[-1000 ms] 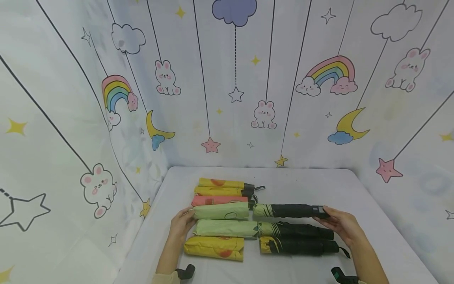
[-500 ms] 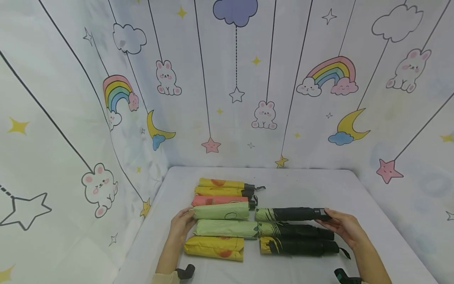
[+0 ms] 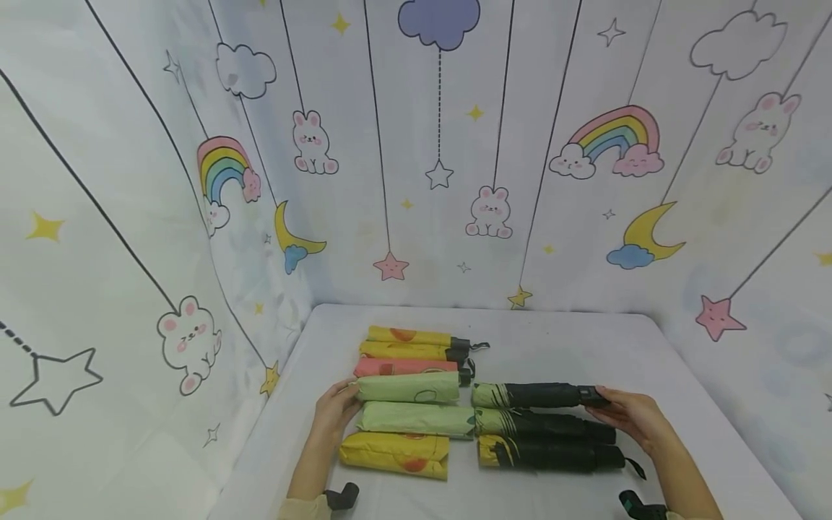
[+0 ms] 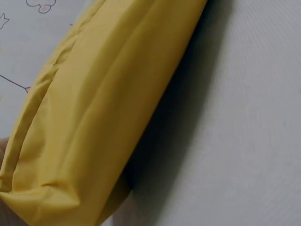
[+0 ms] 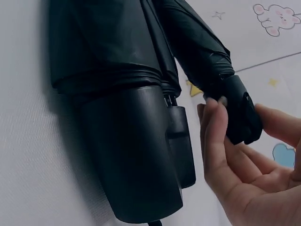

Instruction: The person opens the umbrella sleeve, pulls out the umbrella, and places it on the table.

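Note:
My left hand [image 3: 334, 410] holds the left end of a light green umbrella sleeve [image 3: 406, 388]. With thumb and fingers my right hand [image 3: 640, 417] grips the black handle [image 5: 240, 110] of a folded green-and-black umbrella [image 3: 536, 394], lying in line with that sleeve across a small gap. In front of these lie a second light green sleeve [image 3: 416, 419] and a similar folded umbrella [image 3: 546, 423], end to end. Nearest me are a yellow sleeve [image 4: 108, 94] and a folded yellow-and-black umbrella [image 3: 552, 454]. The left wrist view mostly hides my left hand behind the yellow sleeve.
Behind the green sleeve lie a pink sleeved umbrella [image 3: 406, 367] and two yellow sleeved umbrellas, the nearer one [image 3: 403, 350] and the farther one [image 3: 409, 335], with black handles at the right. All rest on a white table [image 3: 565, 343] before patterned curtains [image 3: 572, 238].
My right hand and the umbrella it grips have shifted slightly right and toward me, so the gap to the green sleeve has widened. My left hand stays at the sleeve's end.

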### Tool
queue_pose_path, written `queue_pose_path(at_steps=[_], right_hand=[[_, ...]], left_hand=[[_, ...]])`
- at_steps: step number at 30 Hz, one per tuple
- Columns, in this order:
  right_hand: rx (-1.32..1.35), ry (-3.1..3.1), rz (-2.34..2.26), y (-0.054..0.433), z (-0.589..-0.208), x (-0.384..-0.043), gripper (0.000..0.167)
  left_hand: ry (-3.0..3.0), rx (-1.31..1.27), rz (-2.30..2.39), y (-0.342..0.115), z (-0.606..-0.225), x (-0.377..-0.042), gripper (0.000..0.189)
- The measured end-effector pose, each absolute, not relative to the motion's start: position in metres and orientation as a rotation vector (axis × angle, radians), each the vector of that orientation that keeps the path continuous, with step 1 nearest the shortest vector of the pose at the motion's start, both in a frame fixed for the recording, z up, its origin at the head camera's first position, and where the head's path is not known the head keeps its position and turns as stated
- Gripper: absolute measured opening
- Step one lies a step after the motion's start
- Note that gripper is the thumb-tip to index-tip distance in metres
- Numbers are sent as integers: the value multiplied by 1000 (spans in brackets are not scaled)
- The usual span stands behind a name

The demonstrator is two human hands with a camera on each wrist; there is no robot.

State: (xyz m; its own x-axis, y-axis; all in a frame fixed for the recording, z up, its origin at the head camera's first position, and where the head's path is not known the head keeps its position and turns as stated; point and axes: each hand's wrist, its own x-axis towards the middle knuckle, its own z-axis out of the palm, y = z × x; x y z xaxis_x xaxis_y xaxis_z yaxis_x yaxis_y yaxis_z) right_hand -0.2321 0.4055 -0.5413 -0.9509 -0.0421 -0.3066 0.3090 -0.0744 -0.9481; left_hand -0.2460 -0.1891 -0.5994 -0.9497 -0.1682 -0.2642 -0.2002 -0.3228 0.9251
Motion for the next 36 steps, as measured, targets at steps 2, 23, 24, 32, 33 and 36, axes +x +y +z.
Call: queue_pose_path(at_steps=[2, 23, 24, 32, 33, 36], right_hand=[[330, 2102, -2004, 405, -541, -232, 30], [342, 2649, -1316, 403, -560, -236, 59], [343, 2657, -1304, 403, -561, -235, 59], [281, 2749, -1162, 403, -564, -236, 55], [274, 2763, -1140, 402, -564, -237, 54], [259, 2802, -1068, 400, -564, -237, 53]], left_hand=[[1820, -489, 2485, -189, -599, -246, 48], [1847, -489, 2460, -189, -595, -246, 49], [1853, -490, 2458, -188, -594, -246, 49], [1878, -494, 2453, -185, -596, -246, 48], [1877, -501, 2454, -185, -596, -247, 47], [1902, -493, 2440, -183, -597, -247, 48]])
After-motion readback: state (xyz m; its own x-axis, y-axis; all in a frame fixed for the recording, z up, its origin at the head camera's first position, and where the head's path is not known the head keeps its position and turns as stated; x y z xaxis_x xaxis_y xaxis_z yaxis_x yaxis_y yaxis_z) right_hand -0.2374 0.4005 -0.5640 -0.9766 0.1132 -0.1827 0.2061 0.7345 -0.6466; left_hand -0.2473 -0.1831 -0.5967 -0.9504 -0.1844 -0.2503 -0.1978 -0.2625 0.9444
